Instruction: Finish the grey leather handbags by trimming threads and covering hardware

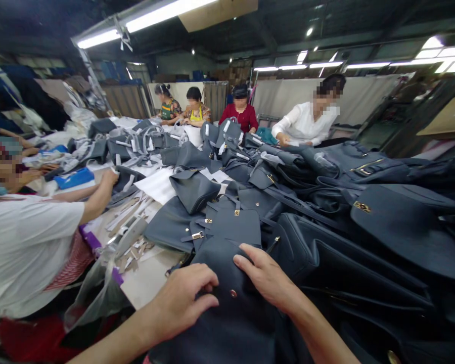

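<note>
A dark navy leather-like bag [231,323] lies directly in front of me, a small round metal stud on its face. Over its left side is my left hand [187,293], fingers bent and thumb apart, with nothing visible between them. My right hand [260,275] rests on the bag's upper right part, fingers stretched forward. Just beyond both hands, a dark flap [233,227] with a gold clasp lies among straps and gold buckles. Whether the flap belongs to the same bag, I cannot tell.
Dark bags [364,242] are heaped to the right and further back. Paper strips [136,247] lie on the table [147,278] at left. A co-worker in a white top [26,247] sits at left, reaching over the table. Several other people work along the far side.
</note>
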A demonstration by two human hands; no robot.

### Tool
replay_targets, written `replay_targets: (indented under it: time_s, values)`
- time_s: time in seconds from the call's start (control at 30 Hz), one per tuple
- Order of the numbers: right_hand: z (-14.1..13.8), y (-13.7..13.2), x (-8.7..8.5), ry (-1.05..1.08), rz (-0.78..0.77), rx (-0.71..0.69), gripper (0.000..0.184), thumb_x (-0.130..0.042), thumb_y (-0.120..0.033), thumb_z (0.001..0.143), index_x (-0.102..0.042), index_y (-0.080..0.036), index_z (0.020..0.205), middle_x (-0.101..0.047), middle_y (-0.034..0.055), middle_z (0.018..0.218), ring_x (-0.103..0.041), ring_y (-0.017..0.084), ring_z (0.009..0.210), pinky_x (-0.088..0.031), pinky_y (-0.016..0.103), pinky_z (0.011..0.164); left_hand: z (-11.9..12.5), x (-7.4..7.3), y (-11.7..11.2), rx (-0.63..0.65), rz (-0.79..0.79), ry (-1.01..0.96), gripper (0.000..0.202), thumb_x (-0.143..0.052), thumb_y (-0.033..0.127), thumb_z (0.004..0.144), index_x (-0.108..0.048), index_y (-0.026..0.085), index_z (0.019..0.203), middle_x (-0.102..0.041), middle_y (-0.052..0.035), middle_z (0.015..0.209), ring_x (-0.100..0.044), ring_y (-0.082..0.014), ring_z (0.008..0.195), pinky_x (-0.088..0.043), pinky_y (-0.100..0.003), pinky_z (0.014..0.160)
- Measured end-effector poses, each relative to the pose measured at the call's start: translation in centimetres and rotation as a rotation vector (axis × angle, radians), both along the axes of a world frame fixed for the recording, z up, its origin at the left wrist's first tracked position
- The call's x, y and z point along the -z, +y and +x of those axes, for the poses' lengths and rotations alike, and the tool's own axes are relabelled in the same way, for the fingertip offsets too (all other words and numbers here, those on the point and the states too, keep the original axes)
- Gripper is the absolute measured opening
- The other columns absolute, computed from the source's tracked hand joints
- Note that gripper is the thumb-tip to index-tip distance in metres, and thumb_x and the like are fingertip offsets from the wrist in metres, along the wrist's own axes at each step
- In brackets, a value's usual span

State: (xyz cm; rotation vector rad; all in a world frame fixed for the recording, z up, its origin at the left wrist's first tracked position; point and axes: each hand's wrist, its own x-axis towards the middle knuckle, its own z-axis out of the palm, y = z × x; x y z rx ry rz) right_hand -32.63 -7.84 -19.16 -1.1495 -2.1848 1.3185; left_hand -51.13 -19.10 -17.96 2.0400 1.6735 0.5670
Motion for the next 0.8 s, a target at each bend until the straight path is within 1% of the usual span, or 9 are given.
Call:
replay_targets:
  time_s: [0.13,0.33,0.4,0.47,0.53,0.6,0.63,0.7,0.8]
  values:
    - [0.4,-0.3,-0.2,0.036,-0.065,0.031,0.031,-0.047,-0.044,0.085,-0.064,-0.02,0.092,-0.071,0.0069,0.101,-0.062,0.026,0.1,-0.044,0.034,0.092,2.2,1.3,0.6,0.005,0.019,-0.06,0.019,-0.07,0.008,0.076,-0.054,0.018,0.081,-0.06,0.0024,0.078,-0.055,-0.0131,0.071,-0.038,-0.022,0.064]
    - [0.3,-0.5,0.1,0.078,-0.058,0.04,0.031,-0.048,-0.044,0.084,-0.068,-0.021,0.091,-0.073,0.0066,0.101,-0.064,0.027,0.101,-0.045,0.036,0.092,2.7,2.3,0.5,0.105,0.316,0.018,0.015,-0.046,0.01,0.09,-0.053,0.018,0.08,-0.057,-0.0014,0.073,-0.052,-0.0153,0.067,-0.036,-0.026,0.061]
    - [0.4,-0.5,0.4,0.092,-0.05,0.056,0.03,-0.05,-0.044,0.083,-0.069,-0.022,0.091,-0.073,0.0061,0.1,-0.064,0.027,0.102,-0.046,0.036,0.093,2.9,2.4,0.6,0.101,0.311,-0.016,0.017,-0.043,0.01,0.09,-0.051,0.018,0.078,-0.056,-0.0011,0.072,-0.051,-0.0148,0.065,-0.036,-0.026,0.06]
    - [0.4,-0.6,0.5,0.084,-0.052,0.106,0.031,-0.053,-0.044,0.081,-0.07,-0.022,0.096,-0.073,0.0071,0.106,-0.063,0.028,0.108,-0.044,0.037,0.097,2.6,2.2,1.1,0.029,0.226,-0.137,0.016,-0.044,0.012,0.09,-0.049,0.019,0.076,-0.055,0.0005,0.071,-0.051,-0.0132,0.064,-0.037,-0.024,0.06]
    - [0.4,-0.7,0.5,0.064,-0.062,0.12,0.034,-0.054,-0.045,0.08,-0.07,-0.021,0.099,-0.072,0.0089,0.11,-0.061,0.029,0.111,-0.043,0.039,0.098,1.5,1.7,1.8,-0.129,0.166,-0.251,0.019,-0.044,0.017,0.092,-0.047,0.019,0.073,-0.052,0.0023,0.067,-0.05,-0.0123,0.061,-0.038,-0.023,0.059]
    - [0.3,-0.8,0.3,0.056,-0.068,0.073,0.034,-0.052,-0.045,0.082,-0.069,-0.02,0.099,-0.072,0.0093,0.108,-0.063,0.028,0.106,-0.044,0.04,0.096,-0.1,0.8,2.4,-0.297,0.201,-0.243,0.029,-0.042,0.024,0.095,-0.044,0.02,0.067,-0.047,0.0031,0.061,-0.047,-0.0127,0.058,-0.037,-0.024,0.057]
    - [0.3,-0.9,0.2,0.057,-0.072,0.045,0.034,-0.05,-0.044,0.084,-0.069,-0.02,0.098,-0.072,0.0089,0.105,-0.063,0.027,0.104,-0.044,0.039,0.094,-0.9,0.2,2.5,-0.331,0.234,-0.201,0.032,-0.041,0.026,0.096,-0.044,0.02,0.065,-0.046,0.003,0.06,-0.046,-0.0131,0.058,-0.036,-0.024,0.058]
    - [0.2,-0.9,0.1,0.063,-0.072,0.05,0.033,-0.049,-0.044,0.084,-0.069,-0.021,0.096,-0.072,0.0078,0.105,-0.063,0.027,0.103,-0.044,0.038,0.093,-1.9,-0.9,2.4,-0.256,0.288,-0.103,0.028,-0.042,0.023,0.095,-0.05,0.019,0.069,-0.053,0.0,0.069,-0.052,-0.0152,0.068,-0.04,-0.026,0.065]
    - [0.0,-0.8,0.3,0.068,-0.071,0.098,0.034,-0.051,-0.047,0.082,-0.068,-0.021,0.097,-0.071,0.0081,0.11,-0.061,0.028,0.109,-0.043,0.037,0.096,-1.4,-1.5,1.3,-0.013,0.286,-0.048,0.016,-0.045,0.01,0.089,-0.058,0.02,0.089,-0.061,-0.004,0.095,-0.056,-0.0177,0.091,-0.042,-0.029,0.081]
